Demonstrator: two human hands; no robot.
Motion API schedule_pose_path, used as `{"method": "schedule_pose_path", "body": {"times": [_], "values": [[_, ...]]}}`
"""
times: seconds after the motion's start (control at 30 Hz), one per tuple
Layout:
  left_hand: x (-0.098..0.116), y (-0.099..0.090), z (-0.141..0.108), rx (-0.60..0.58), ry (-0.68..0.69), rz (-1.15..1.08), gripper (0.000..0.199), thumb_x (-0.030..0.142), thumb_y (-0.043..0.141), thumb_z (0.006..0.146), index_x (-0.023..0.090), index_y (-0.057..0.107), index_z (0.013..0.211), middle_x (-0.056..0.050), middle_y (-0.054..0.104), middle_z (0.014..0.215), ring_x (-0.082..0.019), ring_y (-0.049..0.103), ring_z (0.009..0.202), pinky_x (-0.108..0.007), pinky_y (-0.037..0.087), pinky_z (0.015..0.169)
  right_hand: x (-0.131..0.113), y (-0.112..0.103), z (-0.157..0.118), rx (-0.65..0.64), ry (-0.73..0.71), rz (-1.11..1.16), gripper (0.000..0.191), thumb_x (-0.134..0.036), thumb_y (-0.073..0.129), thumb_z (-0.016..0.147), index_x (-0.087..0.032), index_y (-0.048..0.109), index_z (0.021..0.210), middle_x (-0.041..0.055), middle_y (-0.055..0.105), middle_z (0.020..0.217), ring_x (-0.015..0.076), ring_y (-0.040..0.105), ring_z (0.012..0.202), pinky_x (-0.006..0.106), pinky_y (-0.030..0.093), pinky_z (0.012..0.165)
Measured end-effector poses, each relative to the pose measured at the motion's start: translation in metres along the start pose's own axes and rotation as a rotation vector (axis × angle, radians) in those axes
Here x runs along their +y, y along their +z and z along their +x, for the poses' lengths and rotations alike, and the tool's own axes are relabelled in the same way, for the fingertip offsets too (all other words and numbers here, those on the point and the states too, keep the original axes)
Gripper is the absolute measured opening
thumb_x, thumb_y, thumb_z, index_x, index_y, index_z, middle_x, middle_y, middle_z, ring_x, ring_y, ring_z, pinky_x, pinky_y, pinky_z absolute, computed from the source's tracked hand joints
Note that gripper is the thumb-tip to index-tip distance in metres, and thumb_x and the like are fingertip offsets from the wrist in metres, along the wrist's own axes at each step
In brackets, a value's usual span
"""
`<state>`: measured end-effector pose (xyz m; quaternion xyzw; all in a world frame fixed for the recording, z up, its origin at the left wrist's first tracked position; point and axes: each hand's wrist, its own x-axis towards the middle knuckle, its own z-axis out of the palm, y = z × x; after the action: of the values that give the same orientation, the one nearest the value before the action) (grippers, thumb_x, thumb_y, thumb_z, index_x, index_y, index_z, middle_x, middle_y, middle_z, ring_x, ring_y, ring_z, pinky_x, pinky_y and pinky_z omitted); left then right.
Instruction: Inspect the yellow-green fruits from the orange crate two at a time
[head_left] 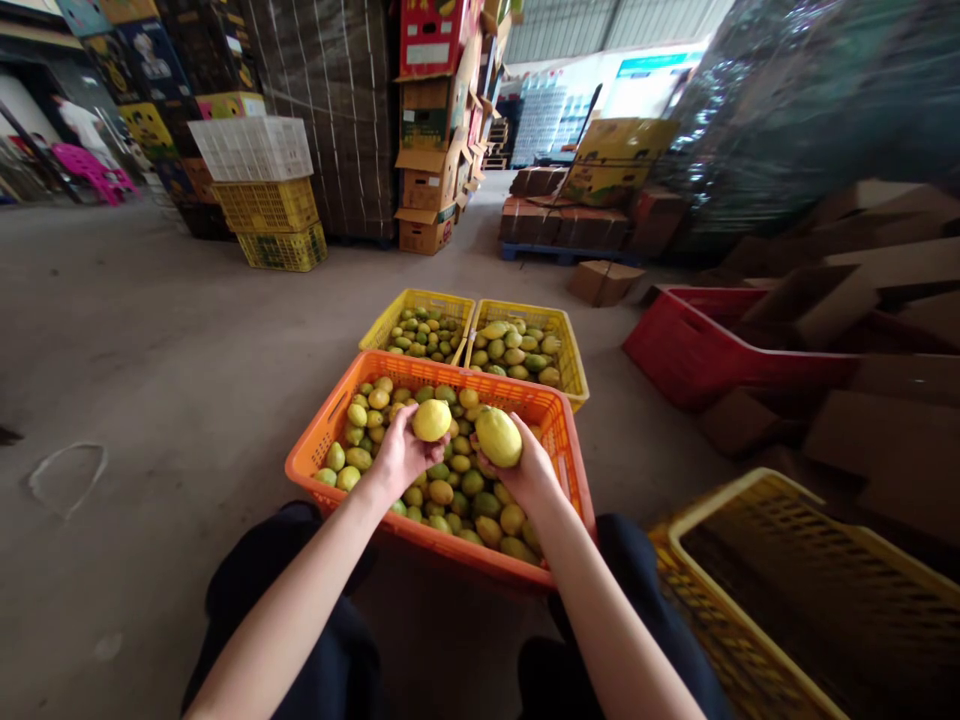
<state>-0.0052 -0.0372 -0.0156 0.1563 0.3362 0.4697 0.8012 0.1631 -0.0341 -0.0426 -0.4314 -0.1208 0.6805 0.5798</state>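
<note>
My left hand (409,455) holds a small round yellow lemon (432,420) in curled fingers. In my right hand (527,465) is a larger, longer yellow-green lemon (499,436), gripped from its right side. Both hands are above an orange plastic crate (330,400), which stands between my knees. Many green and yellow lemons (441,492) fill the bottom of that crate. Behind it, two yellow crates stand side by side. The left yellow crate (384,318) contains small greenish lemons, and the right yellow crate (574,365) contains larger ones.
An empty-looking yellow crate (720,500) lies close on my right. Past it are a red crate (667,345) and loose cardboard (900,420). Stacked crates (262,200), box towers (427,150) and a blue pallet (536,252) stand farther back. A person (82,125) is at far left.
</note>
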Motion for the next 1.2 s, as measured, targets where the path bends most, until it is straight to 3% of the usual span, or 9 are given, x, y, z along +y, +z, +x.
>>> {"method": "schedule_pose_path", "body": {"times": [0.17,0.33,0.57,0.77,1.0,1.1,1.2], "values": [[-0.002,-0.003,0.0,-0.019,0.028,-0.064,0.029,0.032,0.042,0.086,0.01,0.061,0.086,-0.011,0.063,0.074,-0.012,0.053,0.052,-0.022,0.042,0.049,-0.003,0.001,-0.003,-0.052,-0.087,0.018,0.018,-0.036,0.067,0.073,-0.021,0.062,0.082,0.0004,0.069,0.067,0.0163,0.064,0.055,0.025,0.053,0.042],[-0.002,0.0,0.0,-0.053,0.019,-0.055,0.029,0.03,0.04,0.088,0.01,0.062,0.091,-0.012,0.066,0.078,-0.012,0.055,0.056,-0.023,0.046,0.053,-0.006,0.003,-0.01,-0.066,-0.104,0.069,0.013,-0.029,0.068,0.071,-0.02,0.064,0.081,0.0,0.068,0.067,0.0144,0.061,0.056,0.022,0.048,0.039],[-0.008,0.007,0.009,-0.118,-0.002,-0.006,0.032,0.039,0.05,0.089,0.01,0.062,0.091,-0.012,0.068,0.073,-0.009,0.054,0.049,-0.019,0.044,0.048,-0.008,0.002,-0.012,-0.258,-0.038,-0.024,0.029,-0.043,0.054,0.077,-0.016,0.064,0.078,0.0049,0.066,0.06,0.0116,0.048,0.036,0.023,0.037,0.032],[-0.016,0.013,0.018,-0.156,-0.059,-0.022,0.043,0.044,0.041,0.092,0.007,0.063,0.092,-0.011,0.067,0.067,-0.012,0.056,0.051,-0.021,0.044,0.049,-0.008,-0.001,-0.008,-0.249,0.011,-0.018,0.035,-0.05,0.053,0.078,-0.017,0.063,0.078,0.0037,0.065,0.058,0.0117,0.049,0.038,0.021,0.036,0.033],[-0.025,0.023,0.023,-0.101,-0.111,0.029,0.049,0.046,0.034,0.093,0.009,0.062,0.079,-0.01,0.064,0.062,-0.012,0.055,0.049,-0.021,0.044,0.05,-0.011,0.0,-0.009,-0.178,0.024,0.043,0.031,-0.046,0.051,0.081,-0.018,0.065,0.083,0.0005,0.064,0.056,0.0116,0.052,0.039,0.021,0.04,0.035],[-0.027,0.024,0.024,-0.083,-0.041,0.126,0.041,0.045,0.043,0.09,0.01,0.062,0.082,-0.009,0.065,0.065,-0.013,0.058,0.055,-0.023,0.046,0.056,-0.01,0.0,-0.012,-0.158,-0.092,-0.039,0.028,-0.045,0.062,0.076,-0.018,0.066,0.085,0.0008,0.067,0.064,0.0121,0.057,0.046,0.021,0.045,0.039],[-0.027,0.023,0.024,-0.009,0.221,0.291,0.021,0.034,0.064,0.08,0.014,0.061,0.085,-0.006,0.067,0.076,-0.015,0.062,0.071,-0.022,0.047,0.067,-0.007,-0.002,-0.015,-0.085,-0.449,-0.257,0.033,-0.034,0.076,0.064,-0.021,0.065,0.092,0.0009,0.07,0.082,0.0149,0.064,0.068,0.023,0.052,0.056]]}}
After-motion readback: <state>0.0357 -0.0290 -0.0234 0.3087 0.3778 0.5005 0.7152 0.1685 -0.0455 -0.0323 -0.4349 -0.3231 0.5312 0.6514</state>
